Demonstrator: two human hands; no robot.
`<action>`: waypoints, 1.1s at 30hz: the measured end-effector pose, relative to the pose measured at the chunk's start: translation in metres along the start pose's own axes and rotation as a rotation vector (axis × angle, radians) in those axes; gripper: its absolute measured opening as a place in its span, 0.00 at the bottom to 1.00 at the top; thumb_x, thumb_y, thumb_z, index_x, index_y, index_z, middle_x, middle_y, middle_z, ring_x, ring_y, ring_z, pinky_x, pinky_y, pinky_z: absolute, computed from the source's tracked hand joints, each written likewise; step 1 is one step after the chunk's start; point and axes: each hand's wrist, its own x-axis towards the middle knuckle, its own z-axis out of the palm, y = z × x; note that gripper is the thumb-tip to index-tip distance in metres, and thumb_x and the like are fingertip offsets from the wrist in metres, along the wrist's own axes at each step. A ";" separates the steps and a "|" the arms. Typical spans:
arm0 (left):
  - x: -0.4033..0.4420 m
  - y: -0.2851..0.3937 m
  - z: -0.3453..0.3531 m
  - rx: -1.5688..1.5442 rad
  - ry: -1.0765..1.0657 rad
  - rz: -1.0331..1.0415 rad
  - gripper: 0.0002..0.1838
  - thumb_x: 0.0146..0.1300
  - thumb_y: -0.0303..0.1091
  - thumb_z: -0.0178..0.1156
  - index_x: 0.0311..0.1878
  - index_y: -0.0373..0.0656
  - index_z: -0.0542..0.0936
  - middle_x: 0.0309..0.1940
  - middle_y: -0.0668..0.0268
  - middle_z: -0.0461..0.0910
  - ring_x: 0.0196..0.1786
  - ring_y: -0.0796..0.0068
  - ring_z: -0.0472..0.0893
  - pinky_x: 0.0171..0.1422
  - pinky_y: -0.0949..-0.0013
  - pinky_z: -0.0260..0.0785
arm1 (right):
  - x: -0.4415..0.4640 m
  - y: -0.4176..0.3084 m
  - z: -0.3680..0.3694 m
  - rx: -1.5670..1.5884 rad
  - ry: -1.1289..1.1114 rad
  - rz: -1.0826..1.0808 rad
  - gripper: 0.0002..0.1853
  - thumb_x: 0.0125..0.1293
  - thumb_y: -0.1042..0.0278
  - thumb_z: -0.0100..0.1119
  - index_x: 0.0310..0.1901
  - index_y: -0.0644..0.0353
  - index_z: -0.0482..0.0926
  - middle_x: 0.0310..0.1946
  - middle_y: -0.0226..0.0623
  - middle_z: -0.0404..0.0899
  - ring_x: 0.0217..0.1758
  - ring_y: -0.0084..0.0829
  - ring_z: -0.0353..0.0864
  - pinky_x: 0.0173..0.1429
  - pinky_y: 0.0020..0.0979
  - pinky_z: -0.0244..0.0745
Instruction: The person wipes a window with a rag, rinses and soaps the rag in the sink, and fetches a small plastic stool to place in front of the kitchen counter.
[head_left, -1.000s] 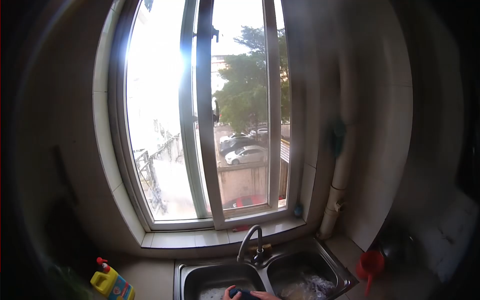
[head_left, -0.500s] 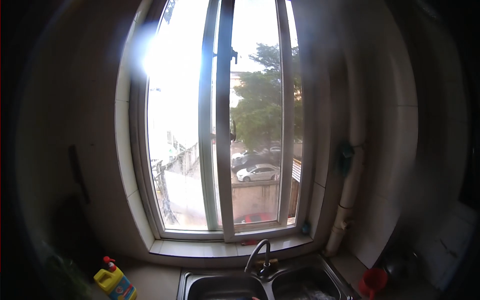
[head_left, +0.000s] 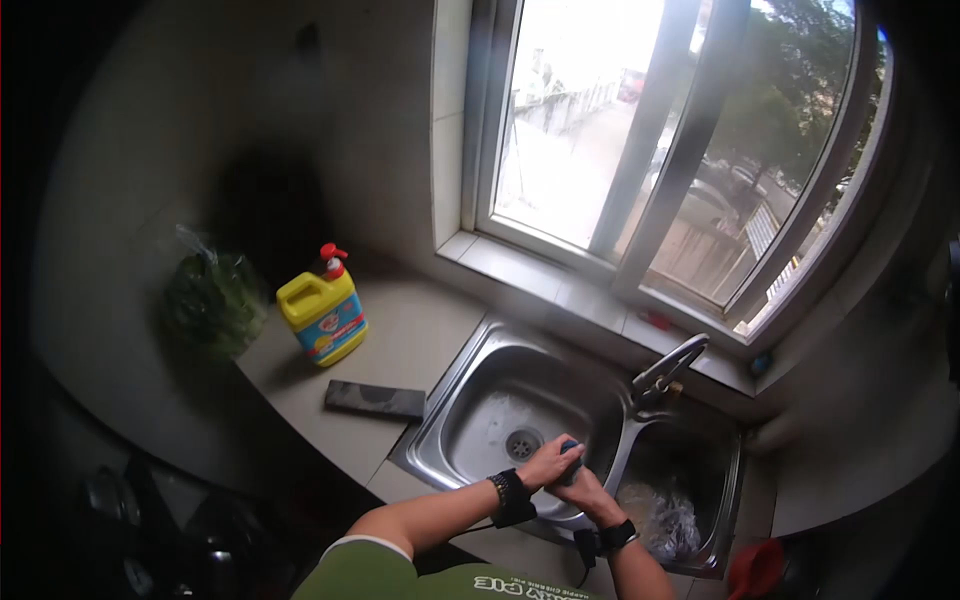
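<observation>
Over the near side of the left sink basin (head_left: 476, 405), my left hand (head_left: 546, 464) and my right hand (head_left: 586, 489) are brought together. Both are closed around a small dark bluish object (head_left: 570, 462) whose kind I cannot make out; the fingers cover most of it. Below and beyond the hands lies the basin's drain (head_left: 523, 444). The curved metal faucet (head_left: 672, 366) rises behind, between the two basins.
A yellow jug with a red pump (head_left: 328, 318) stands on the left counter, near a dark rectangular block (head_left: 375, 400). Leafy greens in plastic (head_left: 211, 300) sit farther left. Crumpled clear plastic (head_left: 672, 520) lies in the right basin; a red container (head_left: 755, 570) is beside it.
The view has swung down and to the left, from the window to the sink. Both forearms and hands now show; only a sliver of a finger was visible before.
</observation>
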 end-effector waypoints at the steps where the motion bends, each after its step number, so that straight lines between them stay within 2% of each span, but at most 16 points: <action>1: 0.007 -0.024 0.003 0.016 0.069 0.058 0.18 0.68 0.44 0.54 0.42 0.34 0.74 0.31 0.57 0.77 0.38 0.73 0.75 0.45 0.67 0.69 | 0.010 0.027 0.000 -0.134 0.031 -0.083 0.24 0.54 0.64 0.66 0.52 0.64 0.73 0.47 0.38 0.79 0.51 0.29 0.78 0.53 0.32 0.72; 2: 0.006 -0.018 0.001 0.080 0.082 -0.067 0.19 0.69 0.46 0.52 0.42 0.35 0.74 0.34 0.63 0.76 0.40 0.77 0.74 0.46 0.69 0.67 | 0.010 0.018 0.005 -0.445 0.116 -0.139 0.21 0.56 0.66 0.62 0.51 0.61 0.76 0.42 0.46 0.81 0.50 0.40 0.81 0.50 0.37 0.74; 3: 0.007 -0.028 0.002 0.019 0.128 -0.093 0.20 0.69 0.47 0.51 0.41 0.35 0.73 0.35 0.61 0.77 0.41 0.75 0.74 0.45 0.67 0.67 | 0.011 0.032 0.008 -0.514 0.203 -0.098 0.19 0.56 0.63 0.61 0.50 0.59 0.76 0.37 0.51 0.81 0.46 0.49 0.81 0.46 0.41 0.75; 4: 0.000 -0.007 -0.002 0.082 0.134 -0.125 0.19 0.69 0.46 0.51 0.42 0.35 0.73 0.35 0.62 0.76 0.41 0.75 0.73 0.45 0.68 0.67 | 0.007 0.005 0.016 -0.634 0.232 0.012 0.18 0.57 0.61 0.59 0.47 0.59 0.77 0.34 0.52 0.81 0.41 0.54 0.80 0.42 0.45 0.74; 5: 0.001 -0.017 -0.001 -0.001 0.188 -0.150 0.17 0.70 0.45 0.50 0.41 0.37 0.73 0.35 0.64 0.75 0.39 0.78 0.72 0.44 0.70 0.67 | 0.010 0.003 0.020 -0.758 0.222 0.093 0.16 0.58 0.60 0.57 0.45 0.60 0.76 0.31 0.53 0.81 0.37 0.56 0.79 0.40 0.48 0.74; 6: 0.007 -0.039 -0.002 -0.100 0.172 -0.171 0.15 0.71 0.43 0.48 0.39 0.39 0.72 0.33 0.67 0.73 0.38 0.81 0.70 0.41 0.71 0.66 | 0.011 0.005 0.022 -0.815 0.231 0.050 0.13 0.59 0.61 0.55 0.42 0.60 0.76 0.29 0.52 0.80 0.35 0.56 0.80 0.38 0.50 0.74; 7: 0.011 -0.065 -0.006 -0.034 0.202 -0.132 0.13 0.72 0.42 0.47 0.37 0.41 0.72 0.31 0.70 0.72 0.36 0.83 0.69 0.39 0.72 0.65 | 0.012 0.004 0.026 -0.871 0.253 0.051 0.11 0.60 0.62 0.54 0.39 0.61 0.76 0.29 0.52 0.80 0.34 0.54 0.80 0.37 0.50 0.74; 9: 0.001 -0.050 -0.008 -0.229 0.182 -0.216 0.13 0.72 0.42 0.47 0.36 0.43 0.72 0.28 0.72 0.71 0.32 0.83 0.69 0.37 0.74 0.64 | 0.010 -0.003 0.030 -0.928 0.248 0.068 0.11 0.59 0.65 0.54 0.40 0.62 0.76 0.27 0.52 0.80 0.32 0.52 0.81 0.36 0.49 0.75; 11: 0.000 -0.056 -0.011 -0.139 0.239 -0.300 0.14 0.72 0.42 0.45 0.35 0.43 0.72 0.27 0.71 0.72 0.31 0.82 0.70 0.36 0.74 0.65 | 0.013 0.014 0.035 -0.969 0.274 -0.056 0.10 0.59 0.68 0.54 0.40 0.63 0.76 0.27 0.50 0.81 0.32 0.49 0.82 0.35 0.45 0.77; 17: -0.002 -0.078 -0.021 -0.159 0.213 -0.423 0.16 0.72 0.41 0.45 0.32 0.42 0.73 0.26 0.69 0.74 0.29 0.80 0.72 0.33 0.71 0.66 | 0.015 0.017 0.044 -1.100 0.164 0.026 0.09 0.58 0.72 0.52 0.39 0.66 0.76 0.31 0.45 0.83 0.35 0.41 0.85 0.36 0.38 0.80; 22: -0.004 -0.085 -0.031 -0.054 0.172 -0.432 0.14 0.72 0.39 0.45 0.34 0.42 0.74 0.26 0.70 0.73 0.29 0.80 0.73 0.35 0.70 0.68 | 0.016 0.017 0.049 -1.136 0.088 0.059 0.12 0.52 0.76 0.58 0.40 0.65 0.76 0.34 0.45 0.83 0.37 0.42 0.85 0.40 0.38 0.80; 25: -0.004 -0.071 -0.032 -0.146 0.128 -0.439 0.14 0.73 0.41 0.46 0.37 0.41 0.73 0.28 0.70 0.74 0.31 0.80 0.73 0.35 0.70 0.68 | 0.020 0.028 0.047 -1.088 0.126 0.039 0.15 0.51 0.72 0.62 0.41 0.65 0.76 0.36 0.49 0.82 0.39 0.44 0.84 0.40 0.40 0.80; 28: -0.006 -0.041 -0.034 -0.239 0.076 -0.412 0.16 0.73 0.46 0.45 0.45 0.42 0.72 0.35 0.68 0.75 0.36 0.77 0.76 0.41 0.69 0.72 | 0.018 0.032 0.032 -0.742 0.210 -0.050 0.20 0.50 0.65 0.66 0.44 0.64 0.75 0.33 0.45 0.83 0.36 0.39 0.85 0.35 0.35 0.79; 31: -0.012 0.005 -0.042 -0.365 0.017 -0.507 0.18 0.73 0.49 0.44 0.53 0.45 0.70 0.43 0.65 0.75 0.43 0.72 0.77 0.50 0.61 0.73 | 0.008 0.007 0.000 0.069 0.094 0.213 0.25 0.51 0.57 0.69 0.47 0.63 0.74 0.31 0.37 0.81 0.32 0.29 0.82 0.31 0.29 0.77; 32: -0.014 0.008 -0.048 -0.342 0.032 -0.523 0.19 0.73 0.49 0.44 0.56 0.47 0.70 0.48 0.63 0.74 0.48 0.66 0.78 0.56 0.53 0.72 | 0.003 0.006 -0.005 0.227 0.114 0.190 0.25 0.56 0.54 0.66 0.50 0.62 0.74 0.32 0.31 0.78 0.30 0.21 0.78 0.28 0.24 0.74; 33: -0.015 0.009 -0.052 -0.380 0.019 -0.523 0.19 0.73 0.49 0.45 0.56 0.47 0.70 0.49 0.63 0.74 0.49 0.65 0.77 0.56 0.52 0.72 | -0.002 0.002 -0.010 0.292 0.124 0.173 0.24 0.62 0.52 0.61 0.52 0.62 0.73 0.35 0.34 0.79 0.32 0.23 0.79 0.29 0.25 0.76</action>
